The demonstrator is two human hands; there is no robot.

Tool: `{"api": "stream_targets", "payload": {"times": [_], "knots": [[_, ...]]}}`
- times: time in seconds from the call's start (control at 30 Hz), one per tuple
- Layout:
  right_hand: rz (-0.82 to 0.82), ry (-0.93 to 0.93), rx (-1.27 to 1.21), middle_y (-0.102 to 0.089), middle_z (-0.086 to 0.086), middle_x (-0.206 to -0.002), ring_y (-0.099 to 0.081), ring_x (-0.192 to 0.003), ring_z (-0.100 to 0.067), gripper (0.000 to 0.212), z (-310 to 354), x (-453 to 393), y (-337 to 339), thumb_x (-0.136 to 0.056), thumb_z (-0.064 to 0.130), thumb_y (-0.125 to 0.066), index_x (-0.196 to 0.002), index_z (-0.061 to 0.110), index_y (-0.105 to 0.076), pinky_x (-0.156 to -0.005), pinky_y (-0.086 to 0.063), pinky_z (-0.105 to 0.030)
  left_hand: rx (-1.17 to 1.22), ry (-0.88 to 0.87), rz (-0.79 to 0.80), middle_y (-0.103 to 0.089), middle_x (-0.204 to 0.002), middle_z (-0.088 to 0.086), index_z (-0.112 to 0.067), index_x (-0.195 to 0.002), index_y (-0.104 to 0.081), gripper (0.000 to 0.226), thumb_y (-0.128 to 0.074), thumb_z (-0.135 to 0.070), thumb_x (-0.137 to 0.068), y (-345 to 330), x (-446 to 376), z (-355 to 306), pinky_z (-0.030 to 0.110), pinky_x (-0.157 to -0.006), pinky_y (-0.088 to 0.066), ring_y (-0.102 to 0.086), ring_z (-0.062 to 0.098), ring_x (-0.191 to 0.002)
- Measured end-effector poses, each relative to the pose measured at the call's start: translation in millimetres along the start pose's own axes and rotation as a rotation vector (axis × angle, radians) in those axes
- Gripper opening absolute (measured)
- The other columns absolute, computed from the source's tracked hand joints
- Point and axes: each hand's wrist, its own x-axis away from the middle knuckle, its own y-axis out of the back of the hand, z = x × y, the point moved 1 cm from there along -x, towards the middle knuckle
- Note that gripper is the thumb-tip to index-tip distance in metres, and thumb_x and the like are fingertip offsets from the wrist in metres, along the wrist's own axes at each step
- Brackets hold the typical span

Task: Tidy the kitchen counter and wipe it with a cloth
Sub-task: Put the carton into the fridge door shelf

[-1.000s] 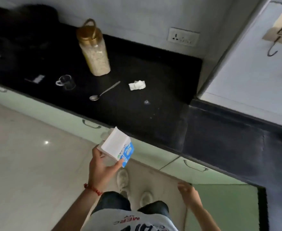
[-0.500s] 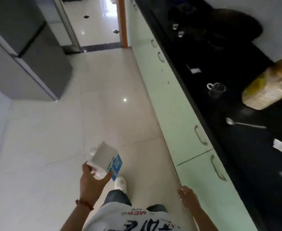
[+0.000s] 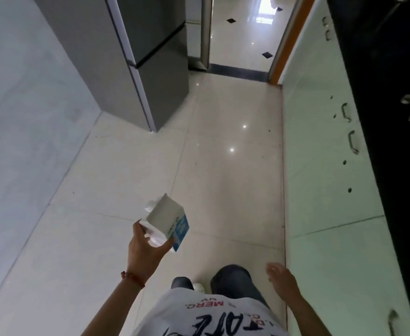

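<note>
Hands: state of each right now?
Left hand: closed on carton.
Right hand: open, holding nothing.

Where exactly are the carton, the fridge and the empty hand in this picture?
carton [image 3: 166,218]: head view, on its grey side panel.
fridge [image 3: 155,57]: head view, on its grey side face.
right hand [image 3: 280,275]: head view, on the back of the hand.

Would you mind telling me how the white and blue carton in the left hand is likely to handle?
The carton probably weighs little: the left hand carries it alone by one end, tilted. Its flat faces suggest thin card, stiff but likely to dent if squeezed. The torn-looking top flaps hint that it is open, so any contents might spill.
</note>
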Motion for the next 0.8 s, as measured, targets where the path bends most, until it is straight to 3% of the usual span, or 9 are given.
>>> {"api": "stream_targets", "payload": {"times": [0.2, 0.33, 0.53, 0.67, 0.8], "knots": [[0.071, -0.021, 0.035, -0.066, -0.021, -0.095, -0.062, -0.087, -0.033, 0.026, 77.1, -85.4, 22.7, -0.091, 0.023, -0.045, -0.089, 0.004, -0.061, -0.075, -0.044, -0.032, -0.003, 0.020, -0.107, -0.054, -0.118, 0.017, -0.002, -0.111, -0.038, 0.063, -0.079, -0.009, -0.064, -10.7, -99.4, -34.0, 0.028, -0.068, -0.048, -0.053, 0.027, -0.099], [0.146, 0.052, 0.095, -0.066, -0.022, -0.097, -0.062, -0.091, -0.035, 0.021, 157.7, -144.9, 43.9, -0.092, 0.020, -0.046, -0.085, 0.005, -0.059, -0.081, -0.046, -0.036, 0.018, 0.068, -0.212, -0.051, -0.110, 0.008, -0.010, -0.103, -0.036, 0.058, -0.079, -0.009, -0.064, -10.6, -156.8, -61.5, 0.024, -0.064, -0.046, -0.050, 0.023, -0.097], [0.284, 0.359, 0.323, -0.058, -0.007, -0.086, -0.057, -0.086, -0.025, 0.013, 336.6, -220.6, 58.5, -0.093, 0.021, -0.044, -0.088, 0.018, -0.056, -0.072, -0.038, -0.026, 0.070, 0.184, -0.398, -0.049, -0.103, 0.001, -0.015, -0.099, -0.034, 0.058, -0.080, -0.010, -0.064, 6.3, -221.5, -92.6, 0.029, -0.065, -0.046, -0.051, 0.022, -0.093], [0.281, 0.464, 0.375, -0.066, -0.016, -0.103, -0.059, -0.101, -0.031, 0.025, 446.6, -256.5, 44.0, -0.092, 0.022, -0.047, -0.105, 0.009, -0.063, -0.076, -0.036, -0.026, 0.089, 0.275, -0.521, -0.050, -0.102, 0.002, -0.013, -0.099, -0.036, 0.060, -0.081, -0.008, -0.061, 26.0, -255.5, -88.6, 0.032, -0.069, -0.048, -0.054, 0.026, -0.093], [0.290, 0.549, 0.414, -0.067, -0.016, -0.110, -0.060, -0.105, -0.031, 0.032, 527.2, -283.1, 17.1, -0.091, 0.029, -0.046, -0.108, 0.007, -0.062, -0.084, -0.042, -0.029, 0.095, 0.357, -0.597, -0.054, -0.105, 0.011, -0.011, -0.098, -0.035, 0.060, -0.082, -0.008, -0.060, 49.7, -303.4, -77.4, 0.042, -0.075, -0.053, -0.057, 0.038, -0.100]]}}
